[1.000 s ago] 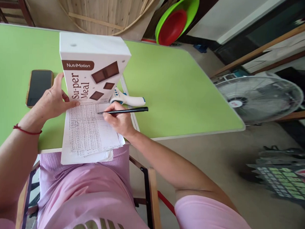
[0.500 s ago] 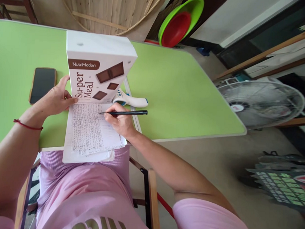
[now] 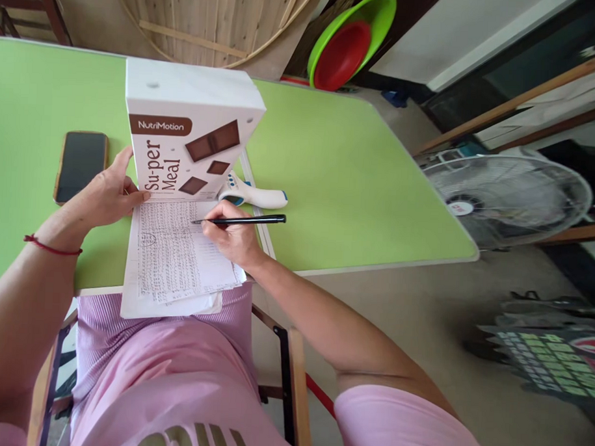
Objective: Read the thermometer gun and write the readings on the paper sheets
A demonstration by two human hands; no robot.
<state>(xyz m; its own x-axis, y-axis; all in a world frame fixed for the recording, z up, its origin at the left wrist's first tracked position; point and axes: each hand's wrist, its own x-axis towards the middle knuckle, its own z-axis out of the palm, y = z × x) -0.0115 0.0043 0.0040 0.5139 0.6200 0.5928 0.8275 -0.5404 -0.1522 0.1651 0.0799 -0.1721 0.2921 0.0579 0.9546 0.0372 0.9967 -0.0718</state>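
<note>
Right hand: The right hand (image 3: 233, 237) pinches a black pen (image 3: 258, 219) between thumb and fingers, its tip at the paper and its back end pointing right.
Papers: A small stack of papers (image 3: 169, 264), the top sheet dense with handwriting, lies at the table's near edge and overhangs it toward the lap.
Left hand: The left hand (image 3: 108, 193) is partly curled at the lower left corner of the box, thumb beside the top of the sheet; I cannot tell whether it grips or only rests.
Box: A white "Su-per Meal" box (image 3: 156, 150) stands upright just beyond the sheet.
Green table: Left on the table (image 3: 352, 186) lies a phone (image 3: 79, 166); right of the box, a white handheld device (image 3: 262, 197).
Writing well: Light, steady pressure seems best, with the left thumb pinning the sheet; the overhanging part probably gives poor backing, so strokes suit the supported area.
</note>
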